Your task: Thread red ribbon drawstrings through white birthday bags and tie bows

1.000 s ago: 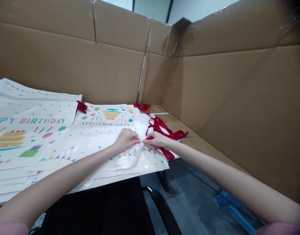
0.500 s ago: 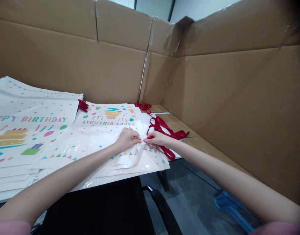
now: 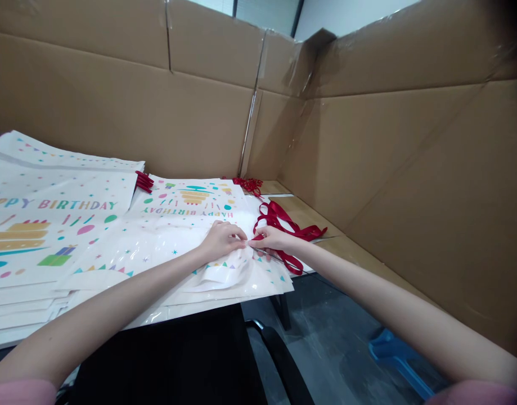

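Observation:
A white plastic bag (image 3: 157,244) printed with HAPPY BIRTHDAY, a cake and bunting lies on the table, its near edge bunched up. My left hand (image 3: 223,239) is closed at the bag's right edge, pinching the plastic between thumb and fingers. Touching almost fingertip to fingertip with it, my right hand (image 3: 272,238) pinches the end of a red ribbon (image 3: 309,232) at the bag's edge. A thin metal rod (image 3: 277,257) runs out below the right fingers. Loops of the ribbon spread behind and under that hand.
Stacked printed bags (image 3: 72,185) with red ribbon ends (image 3: 144,181) lie at left. More red cord (image 3: 248,185) sits at the back. Cardboard walls (image 3: 207,124) enclose the table. A black chair (image 3: 169,360) is in front, and a blue plastic object (image 3: 393,351) stands on the floor.
My left hand has shifted slightly right, closer to the right fingertips. The bag's near edge has bunched and lifted a little more. The right hand has hardly moved.

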The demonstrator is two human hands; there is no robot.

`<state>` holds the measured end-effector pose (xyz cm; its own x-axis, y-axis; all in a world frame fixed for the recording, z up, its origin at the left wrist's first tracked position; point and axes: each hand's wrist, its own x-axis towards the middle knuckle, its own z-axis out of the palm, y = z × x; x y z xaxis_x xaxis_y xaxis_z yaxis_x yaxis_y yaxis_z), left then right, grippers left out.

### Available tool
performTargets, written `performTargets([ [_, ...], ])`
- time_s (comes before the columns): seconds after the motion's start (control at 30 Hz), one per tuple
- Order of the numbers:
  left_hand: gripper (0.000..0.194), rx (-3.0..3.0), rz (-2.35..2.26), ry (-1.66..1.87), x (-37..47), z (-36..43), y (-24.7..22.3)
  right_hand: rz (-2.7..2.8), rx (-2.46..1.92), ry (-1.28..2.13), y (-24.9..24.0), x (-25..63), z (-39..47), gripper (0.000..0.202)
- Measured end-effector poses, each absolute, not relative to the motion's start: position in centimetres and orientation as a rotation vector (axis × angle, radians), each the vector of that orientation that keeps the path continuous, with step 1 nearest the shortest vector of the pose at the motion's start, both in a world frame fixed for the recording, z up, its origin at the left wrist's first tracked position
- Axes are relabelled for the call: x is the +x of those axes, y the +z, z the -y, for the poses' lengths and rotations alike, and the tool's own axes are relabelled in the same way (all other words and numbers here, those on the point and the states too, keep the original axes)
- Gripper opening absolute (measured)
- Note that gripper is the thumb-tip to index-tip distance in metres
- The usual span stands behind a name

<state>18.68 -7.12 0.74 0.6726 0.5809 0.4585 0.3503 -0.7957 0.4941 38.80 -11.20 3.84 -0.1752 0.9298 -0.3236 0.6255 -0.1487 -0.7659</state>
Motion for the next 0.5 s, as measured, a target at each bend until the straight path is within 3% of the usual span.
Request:
performTargets([
  [0.5,0.014,2.689,-0.631,0.813,18.28,8.09,1.43,1.795,-1.746,1.351,4.06,39.23,11.49,0.04],
])
